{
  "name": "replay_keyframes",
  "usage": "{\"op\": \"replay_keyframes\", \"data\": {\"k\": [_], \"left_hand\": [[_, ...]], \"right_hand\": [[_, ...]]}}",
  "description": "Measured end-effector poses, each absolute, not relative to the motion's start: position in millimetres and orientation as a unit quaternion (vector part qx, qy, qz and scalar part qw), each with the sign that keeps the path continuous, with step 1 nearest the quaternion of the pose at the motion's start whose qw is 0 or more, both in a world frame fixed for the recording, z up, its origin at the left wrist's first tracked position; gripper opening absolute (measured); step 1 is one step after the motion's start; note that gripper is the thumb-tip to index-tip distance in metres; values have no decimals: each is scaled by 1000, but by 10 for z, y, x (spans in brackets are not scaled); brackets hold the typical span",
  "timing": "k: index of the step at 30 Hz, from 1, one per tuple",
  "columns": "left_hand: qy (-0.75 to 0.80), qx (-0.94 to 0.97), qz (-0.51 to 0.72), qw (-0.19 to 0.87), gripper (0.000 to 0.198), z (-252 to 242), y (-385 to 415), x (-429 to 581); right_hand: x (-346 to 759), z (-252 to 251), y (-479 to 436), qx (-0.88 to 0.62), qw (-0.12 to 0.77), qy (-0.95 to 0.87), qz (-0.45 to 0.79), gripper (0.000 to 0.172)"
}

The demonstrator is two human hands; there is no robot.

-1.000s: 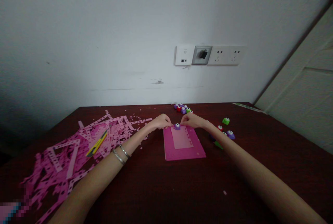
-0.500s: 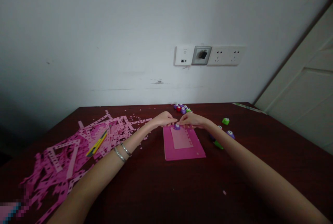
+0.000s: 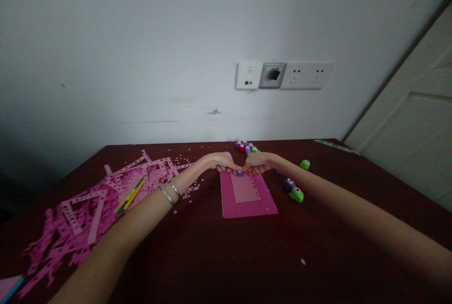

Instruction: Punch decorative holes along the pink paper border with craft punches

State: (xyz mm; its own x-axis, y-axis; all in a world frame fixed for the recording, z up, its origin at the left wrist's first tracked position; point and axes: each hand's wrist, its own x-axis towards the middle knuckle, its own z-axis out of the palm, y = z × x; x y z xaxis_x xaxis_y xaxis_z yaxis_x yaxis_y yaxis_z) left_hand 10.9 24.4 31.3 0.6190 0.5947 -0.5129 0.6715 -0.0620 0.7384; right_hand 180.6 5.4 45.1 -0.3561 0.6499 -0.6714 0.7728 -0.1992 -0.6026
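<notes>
While left hand (image 3: 223, 160) and right hand (image 3: 259, 161) curl onto a purple punch (image 3: 239, 173), the pale card (image 3: 244, 189) before them is holed on the right hand's side, its middle plain

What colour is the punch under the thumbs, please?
The visible part of the punch is purple, best seen in the head view.

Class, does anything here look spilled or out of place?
Yes: at left, punched pink strips lie in a tangled heap, a yellow cutter on top and small scraps strewn beside it, unlike the flat pink sheets at centre.
</notes>
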Motion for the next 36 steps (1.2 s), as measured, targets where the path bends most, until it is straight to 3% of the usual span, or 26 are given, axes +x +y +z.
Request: {"op": "replay_keyframes", "data": {"k": [7,20,29,36], "left_hand": [[422,710,-107,554,36,254,426,165],[422,688,-84,584,34,109,468,151],[448,713,-17,540,40,176,266,111],[461,744,63,479,42,189,107,51]], "right_hand": [[1733,452,156,562,140,596,-557,23],[1680,418,204,552,124,627,-536,19],[1784,411,22,552,46,656,-512,22],[1930,267,-145,548,-65,693,-463,39]]}}
